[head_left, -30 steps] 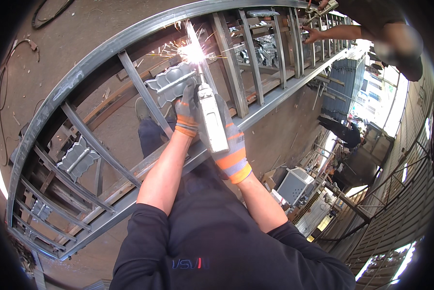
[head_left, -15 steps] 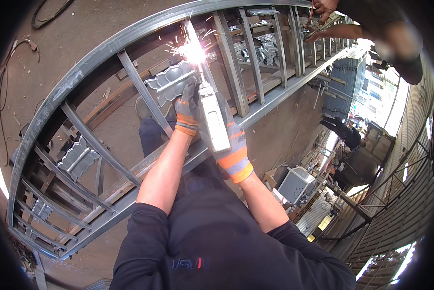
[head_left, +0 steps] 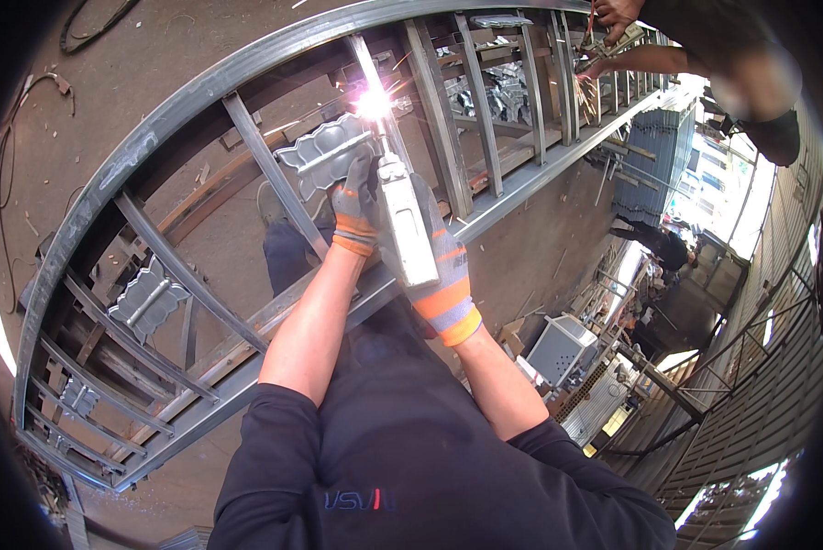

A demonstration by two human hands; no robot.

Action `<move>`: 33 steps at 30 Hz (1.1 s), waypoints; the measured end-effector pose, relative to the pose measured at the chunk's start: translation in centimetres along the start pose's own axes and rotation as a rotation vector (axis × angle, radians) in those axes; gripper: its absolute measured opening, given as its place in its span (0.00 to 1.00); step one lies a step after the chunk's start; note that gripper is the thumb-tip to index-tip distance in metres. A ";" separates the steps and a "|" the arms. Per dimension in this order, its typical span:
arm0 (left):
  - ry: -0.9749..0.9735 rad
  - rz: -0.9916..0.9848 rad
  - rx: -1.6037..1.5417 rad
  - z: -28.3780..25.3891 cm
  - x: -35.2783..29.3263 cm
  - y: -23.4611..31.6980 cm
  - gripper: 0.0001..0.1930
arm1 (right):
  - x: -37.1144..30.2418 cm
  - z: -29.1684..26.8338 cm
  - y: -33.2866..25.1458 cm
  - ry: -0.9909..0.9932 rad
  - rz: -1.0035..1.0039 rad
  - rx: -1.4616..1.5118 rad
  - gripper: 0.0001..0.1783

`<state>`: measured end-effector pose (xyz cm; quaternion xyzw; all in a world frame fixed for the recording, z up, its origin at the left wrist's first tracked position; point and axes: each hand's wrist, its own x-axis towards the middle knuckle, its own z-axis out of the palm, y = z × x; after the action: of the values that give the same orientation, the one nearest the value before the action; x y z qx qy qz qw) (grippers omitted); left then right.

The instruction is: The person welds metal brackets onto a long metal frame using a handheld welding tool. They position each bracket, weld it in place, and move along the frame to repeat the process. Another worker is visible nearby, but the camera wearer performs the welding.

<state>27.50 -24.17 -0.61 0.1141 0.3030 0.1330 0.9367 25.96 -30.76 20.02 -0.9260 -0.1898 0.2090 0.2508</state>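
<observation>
One box-shaped white welding tool (head_left: 408, 229) sits grasped in your grey-and-orange gloved right hand (head_left: 444, 268), probably stiff, weighty, best held mid-body; the hold of your similarly gloved left hand (head_left: 354, 203) is unclear.

A head-worn fisheye camera looks steeply down from just above both hands (head_left: 354, 206) (head_left: 446, 266).

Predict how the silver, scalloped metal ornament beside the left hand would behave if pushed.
The ornament is probably stiff, given its moulded metal look. Pushed on a lobe, it might twist about the straight silver metal rod across it. Its sheen suggests slipperiness.
</observation>
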 end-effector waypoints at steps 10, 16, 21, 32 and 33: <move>-0.037 0.044 0.372 -1.9 0.7 -0.1 0.15 | -0.3 -0.5 -0.1 -0.064 0.059 -0.063 0.18; 0.097 -0.023 -0.079 0.8 0.1 0.2 0.13 | -2.6 -2.1 -1.5 0.047 0.045 -0.018 0.25; 0.115 0.021 0.056 1.5 -0.2 1.2 0.16 | -4.7 -2.9 -1.2 -0.021 0.033 -0.046 0.24; 0.222 0.011 0.217 1.9 0.9 0.5 0.25 | -6.4 -2.6 -0.3 -0.037 0.100 0.015 0.17; 0.245 -0.026 0.202 1.9 0.9 0.7 0.25 | -6.4 -2.6 -0.2 -0.038 0.098 0.023 0.19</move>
<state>29.20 -23.45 0.65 0.1866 0.4284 0.1025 0.8781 21.78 -34.47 24.04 -0.9271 -0.1463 0.2408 0.2472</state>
